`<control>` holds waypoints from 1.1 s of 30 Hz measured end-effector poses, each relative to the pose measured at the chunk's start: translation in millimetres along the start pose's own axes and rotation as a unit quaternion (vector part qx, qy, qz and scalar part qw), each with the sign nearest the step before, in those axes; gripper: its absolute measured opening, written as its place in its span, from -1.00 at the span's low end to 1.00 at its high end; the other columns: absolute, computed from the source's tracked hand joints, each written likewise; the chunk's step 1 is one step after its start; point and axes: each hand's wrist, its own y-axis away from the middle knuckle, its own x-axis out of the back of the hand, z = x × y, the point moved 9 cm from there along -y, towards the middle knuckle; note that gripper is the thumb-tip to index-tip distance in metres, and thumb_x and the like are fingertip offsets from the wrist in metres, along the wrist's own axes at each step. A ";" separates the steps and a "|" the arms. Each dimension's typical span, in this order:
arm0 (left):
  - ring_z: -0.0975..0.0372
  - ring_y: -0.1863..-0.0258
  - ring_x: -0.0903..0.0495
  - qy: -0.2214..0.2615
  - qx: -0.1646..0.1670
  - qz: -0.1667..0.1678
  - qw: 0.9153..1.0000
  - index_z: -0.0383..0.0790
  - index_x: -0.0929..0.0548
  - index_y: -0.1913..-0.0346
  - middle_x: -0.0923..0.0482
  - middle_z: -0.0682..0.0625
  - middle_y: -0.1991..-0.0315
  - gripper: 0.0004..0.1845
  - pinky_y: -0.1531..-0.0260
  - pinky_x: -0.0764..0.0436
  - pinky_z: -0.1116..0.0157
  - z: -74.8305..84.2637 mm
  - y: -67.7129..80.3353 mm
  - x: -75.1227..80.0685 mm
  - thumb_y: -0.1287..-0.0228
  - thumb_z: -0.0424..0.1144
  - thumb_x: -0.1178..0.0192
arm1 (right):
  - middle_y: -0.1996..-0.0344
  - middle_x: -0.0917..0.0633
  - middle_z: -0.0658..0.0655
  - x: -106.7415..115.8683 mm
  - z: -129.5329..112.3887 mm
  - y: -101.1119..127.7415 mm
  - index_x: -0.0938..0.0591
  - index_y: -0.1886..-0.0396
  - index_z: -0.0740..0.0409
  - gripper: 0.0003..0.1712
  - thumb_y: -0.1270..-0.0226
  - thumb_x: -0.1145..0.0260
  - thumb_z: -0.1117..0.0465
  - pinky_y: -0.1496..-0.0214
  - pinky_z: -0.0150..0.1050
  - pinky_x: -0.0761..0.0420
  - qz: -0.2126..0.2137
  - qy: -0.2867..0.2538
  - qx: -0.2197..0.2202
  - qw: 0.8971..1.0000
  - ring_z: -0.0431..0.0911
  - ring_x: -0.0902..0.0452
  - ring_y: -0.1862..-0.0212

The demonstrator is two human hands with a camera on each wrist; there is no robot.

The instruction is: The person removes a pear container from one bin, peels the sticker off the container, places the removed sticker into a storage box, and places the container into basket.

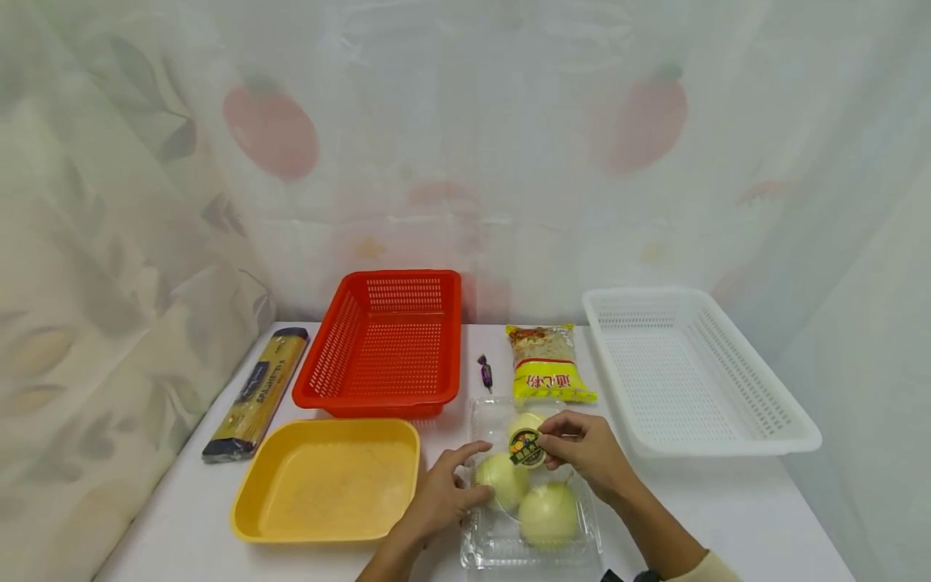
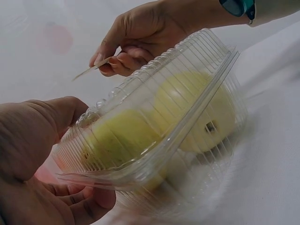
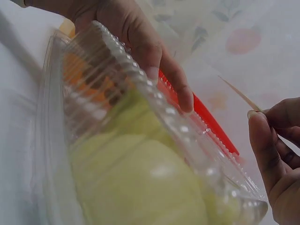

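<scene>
Fingers [image 1: 563, 440] of right hand [image 1: 591, 454] pinch the sticker [image 1: 527, 447] at the clamshell's [image 1: 486, 541] far end, lifting its edge. Left hand [image 1: 444, 495] rests curled against the left wall; long axis runs near–far.

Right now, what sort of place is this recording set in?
Probably a staged tabletop for sorting groceries, not a real kitchen: a white table backed by a fruit-print curtain, with empty baskets such as the red basket beside a clear clamshell of pale fruit.
</scene>
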 end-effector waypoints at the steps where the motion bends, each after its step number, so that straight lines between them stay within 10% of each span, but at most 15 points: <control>1: 0.23 0.62 -0.41 0.002 0.002 -0.002 1.000 -0.09 -0.55 -0.24 -0.36 -0.19 0.09 -0.33 0.73 -0.48 0.37 -0.2 -0.1 -0.2 0.07 -0.29 -0.40 | 0.40 -0.62 0.27 -0.5 -0.1 0.4 -0.55 0.24 0.60 -0.74 -0.17 -0.37 0.44 0.44 -0.25 -0.66 0.002 -0.005 0.000 1.000 -0.10 -0.60 0.51; 14: 0.16 0.47 -0.48 0.009 0.004 -0.014 1.000 -0.10 -0.47 -0.34 -0.35 -0.29 -0.08 -0.27 0.60 -0.56 0.27 7.6 8.2 6.0 -0.01 -0.27 -0.41 | 0.42 -0.62 0.25 -2.0 5.1 2.4 -0.55 0.24 0.60 -0.74 -0.15 -0.38 0.46 0.45 -0.25 -0.66 0.025 -0.014 -0.012 1.000 -0.09 -0.60 0.51; 33: 0.03 0.13 -0.53 0.010 -0.017 0.041 0.999 0.00 -0.52 -0.25 -0.50 -0.09 -0.02 -0.36 0.21 -0.60 0.25 42.5 46.1 72.8 -0.05 -0.25 -0.45 | 0.39 -0.60 0.29 1.8 7.7 4.4 -0.56 0.23 0.60 -0.73 -0.16 -0.38 0.45 0.41 -0.21 -0.67 0.042 -0.004 -0.025 0.999 -0.07 -0.61 0.51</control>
